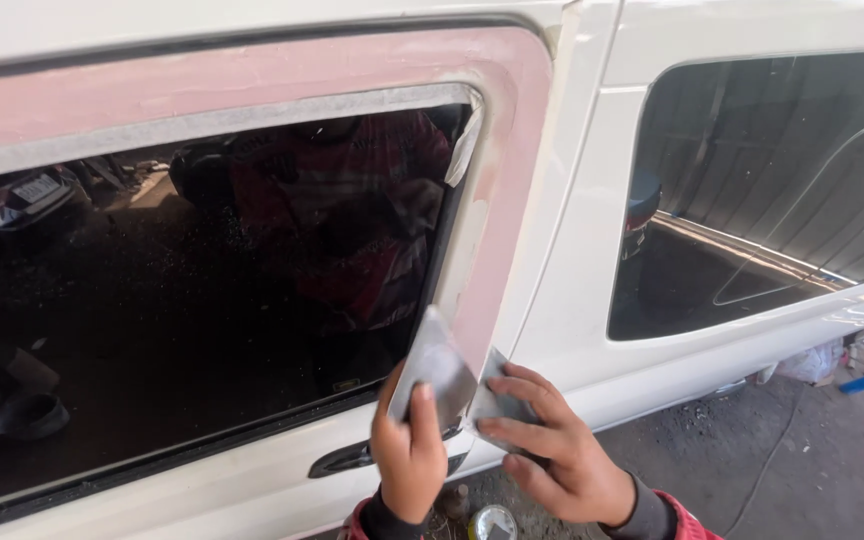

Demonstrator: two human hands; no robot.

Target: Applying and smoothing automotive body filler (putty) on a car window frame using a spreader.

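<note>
Left hand [410, 455] grips flat grey spreader [434, 368] | right hand [552, 445] pinches second spreader [497, 400] | pink filler [507, 170], white door [252, 480]

Both hands below the door window [192, 300], left hand [409, 455] left of right hand [562, 455], door handle [347, 458] beside them

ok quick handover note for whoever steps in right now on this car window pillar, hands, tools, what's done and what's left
Left hand: holds a grey metal spreader flat against the lower end of the pink filler band on the white car door.
Right hand: holds a second grey spreader blade beside the first, fingers spread on it.
Masking tape runs along the window glass edge, top and right side.
Done: pink filler covers the frame above the window and down the pillar.
Left: the bottom end of the band, where the spreaders are, looks patchy. A small round tin sits on the ground below.
</note>
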